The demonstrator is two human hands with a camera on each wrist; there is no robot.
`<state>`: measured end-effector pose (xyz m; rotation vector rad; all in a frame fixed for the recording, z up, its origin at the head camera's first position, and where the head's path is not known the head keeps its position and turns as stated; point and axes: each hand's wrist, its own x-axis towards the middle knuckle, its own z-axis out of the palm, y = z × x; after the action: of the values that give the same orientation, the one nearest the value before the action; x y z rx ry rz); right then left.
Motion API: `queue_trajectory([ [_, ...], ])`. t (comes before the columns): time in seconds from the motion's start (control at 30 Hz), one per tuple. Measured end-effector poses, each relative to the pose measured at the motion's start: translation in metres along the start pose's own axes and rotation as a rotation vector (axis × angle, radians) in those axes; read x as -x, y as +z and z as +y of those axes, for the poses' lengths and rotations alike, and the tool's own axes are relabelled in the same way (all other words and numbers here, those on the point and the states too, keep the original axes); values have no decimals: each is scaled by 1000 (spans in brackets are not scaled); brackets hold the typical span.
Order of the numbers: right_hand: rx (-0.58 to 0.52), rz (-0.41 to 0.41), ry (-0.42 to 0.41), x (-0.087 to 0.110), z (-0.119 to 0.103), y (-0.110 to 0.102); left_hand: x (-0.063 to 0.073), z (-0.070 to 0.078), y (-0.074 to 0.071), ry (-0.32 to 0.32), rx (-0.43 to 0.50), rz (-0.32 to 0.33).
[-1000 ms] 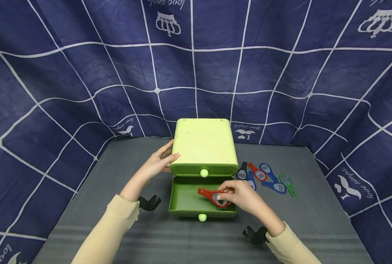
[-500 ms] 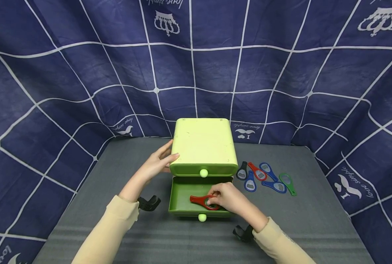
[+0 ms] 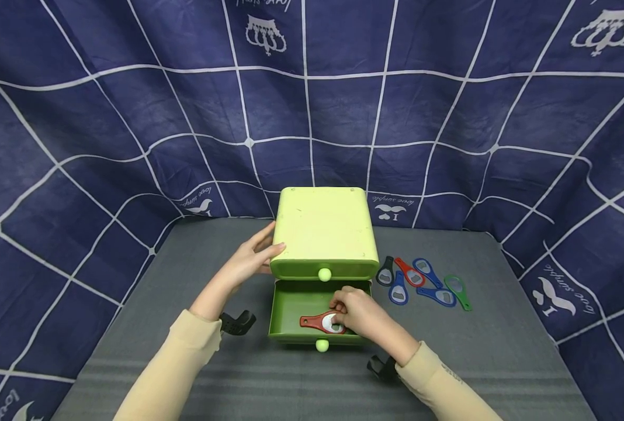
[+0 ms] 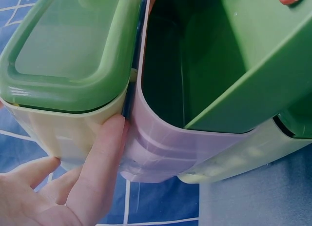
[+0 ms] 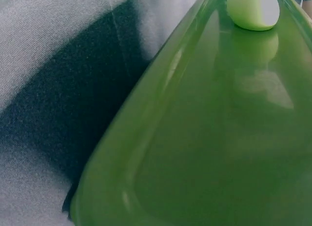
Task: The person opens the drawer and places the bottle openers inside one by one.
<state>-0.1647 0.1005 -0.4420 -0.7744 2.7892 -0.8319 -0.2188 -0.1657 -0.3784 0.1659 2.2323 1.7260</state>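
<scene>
In the head view, a small cabinet [image 3: 325,225] with a pale yellow-green top stands on the table. Its upper drawer [image 3: 296,270] is pushed in, while the lower drawer [image 3: 291,304] is pulled out. My left hand [image 3: 245,262] braces the cabinet's left side, fingers extended and thumb near the top's front corner. Inside the lower drawer my right hand [image 3: 358,311] pinches a red bottle opener [image 3: 312,321] by its round end, its handle pointing left. The left wrist view shows my left fingers [image 4: 105,157] against the casing; the right wrist view shows the drawer front [image 5: 195,138] and knob [image 5: 253,9].
Right of the cabinet lie several more bottle openers: a black one [image 3: 385,272], a red one [image 3: 409,273], blue ones [image 3: 437,296] and a green one [image 3: 458,292]. A grey cloth [image 3: 475,362] covers the table. Behind hangs a blue checked curtain [image 3: 343,111].
My right hand has moved left and down into the lower drawer with the red bottle opener, whose handle now lies nearly level. My left hand stays on the cabinet.
</scene>
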Motion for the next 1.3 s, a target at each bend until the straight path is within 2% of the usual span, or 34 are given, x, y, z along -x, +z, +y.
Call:
queue_trajectory([
  [0.23,-32,27,-23,4,1,-7,0,0,0,-4,-11,2],
  [0.4,-181,22,-2,17,7,-30,1,0,0,-4,-21,5],
  [0.57,-371,29,102,32,31,-58,1,0,0,-2,-17,3],
  [0.7,-438,83,213,41,57,-72,1,0,0,2,-19,-2],
  [0.87,-405,143,350,41,88,-70,0,-2,0,2,-30,1],
  [1.1,-270,245,543,36,126,-46,0,-3,0,2,-25,-2],
  [1.3,-211,304,653,32,144,-29,0,-2,0,8,-16,-3],
])
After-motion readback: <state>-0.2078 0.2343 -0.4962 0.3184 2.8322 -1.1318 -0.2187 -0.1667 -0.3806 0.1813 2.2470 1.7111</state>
